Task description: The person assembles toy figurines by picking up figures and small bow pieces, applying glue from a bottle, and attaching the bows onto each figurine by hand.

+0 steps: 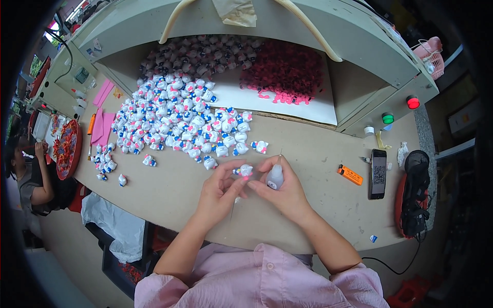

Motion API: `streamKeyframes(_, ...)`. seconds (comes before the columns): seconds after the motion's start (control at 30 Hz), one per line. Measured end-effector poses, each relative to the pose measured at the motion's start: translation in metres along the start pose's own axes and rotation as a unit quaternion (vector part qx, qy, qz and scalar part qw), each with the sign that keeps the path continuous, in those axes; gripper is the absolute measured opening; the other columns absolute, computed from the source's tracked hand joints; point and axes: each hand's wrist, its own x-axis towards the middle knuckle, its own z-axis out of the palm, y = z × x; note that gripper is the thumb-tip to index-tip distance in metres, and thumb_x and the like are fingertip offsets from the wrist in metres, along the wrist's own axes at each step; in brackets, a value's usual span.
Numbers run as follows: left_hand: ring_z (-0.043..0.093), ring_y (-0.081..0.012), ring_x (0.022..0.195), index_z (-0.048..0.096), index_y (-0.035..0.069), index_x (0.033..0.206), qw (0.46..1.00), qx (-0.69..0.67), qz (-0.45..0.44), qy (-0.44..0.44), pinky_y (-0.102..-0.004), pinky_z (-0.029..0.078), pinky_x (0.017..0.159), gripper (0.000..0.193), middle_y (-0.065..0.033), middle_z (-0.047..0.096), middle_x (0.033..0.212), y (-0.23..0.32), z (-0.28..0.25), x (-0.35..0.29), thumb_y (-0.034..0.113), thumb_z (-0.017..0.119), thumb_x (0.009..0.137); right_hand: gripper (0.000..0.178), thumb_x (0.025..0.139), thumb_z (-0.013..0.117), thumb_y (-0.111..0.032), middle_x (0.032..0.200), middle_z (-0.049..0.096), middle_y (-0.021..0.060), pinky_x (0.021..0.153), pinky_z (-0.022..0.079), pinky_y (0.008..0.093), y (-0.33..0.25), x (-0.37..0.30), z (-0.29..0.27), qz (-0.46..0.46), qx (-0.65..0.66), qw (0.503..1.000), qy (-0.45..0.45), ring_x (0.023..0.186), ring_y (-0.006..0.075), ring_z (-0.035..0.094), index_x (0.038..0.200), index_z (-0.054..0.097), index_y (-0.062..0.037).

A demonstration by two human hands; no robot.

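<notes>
the left hand [218,191] pinched a small white figurine [245,170] with pink and blue marks between thumb and fingertips, holding it just above the tan table [318,205] near the middle of the scene. the right hand [280,185] was curled around a small pale squeeze bottle [275,177] whose thin needle tip pointed up and away; its fingertips met the figurine from the right, so the two hands were pressed close together around it. just beyond the hands, to the far left, a big heap of like figurines [179,115] spread across the table and back under a grey hood, with a few strays lying apart at the near left. a pile of small red pieces [285,69] lay at the far right on a white sheet. to the right of the hands sat an orange lighter [350,175], then a black phone [378,173], and a black fan [415,192] at the table's right edge. another person [28,174] sat at the far left.
</notes>
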Motion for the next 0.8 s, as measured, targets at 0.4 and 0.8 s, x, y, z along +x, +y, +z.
streamKeyframes(0.4,0.065,-0.0102,0.084,0.054,-0.002,0.125,0.988,0.147,0.049,0.005,-0.0238,0.054,0.069,0.033,-0.0098,0.065,0.114,-0.006,0.001,-0.003,-0.001,0.060,0.093,0.026,0.089,0.066,-0.006,0.099,0.056,0.0027,0.057,0.044,0.0211,0.000,0.001,0.009,0.095,0.054,0.994,0.029,0.069,0.0061,0.054,0.110,0.051,-0.0046)
streamKeyframes(0.8,0.064,-0.0094,0.094,0.059,0.000,0.117,0.998,0.022,0.057,0.001,-0.0244,0.050,0.082,0.029,-0.0066,0.068,0.105,-0.011,0.001,0.000,0.001,0.064,0.089,0.019,0.090,0.064,-0.007,0.083,0.057,0.0013,0.053,0.043,0.0212,0.004,-0.003,0.009,0.073,0.053,0.996,0.020,0.063,0.0048,0.052,0.105,0.052,-0.0058)
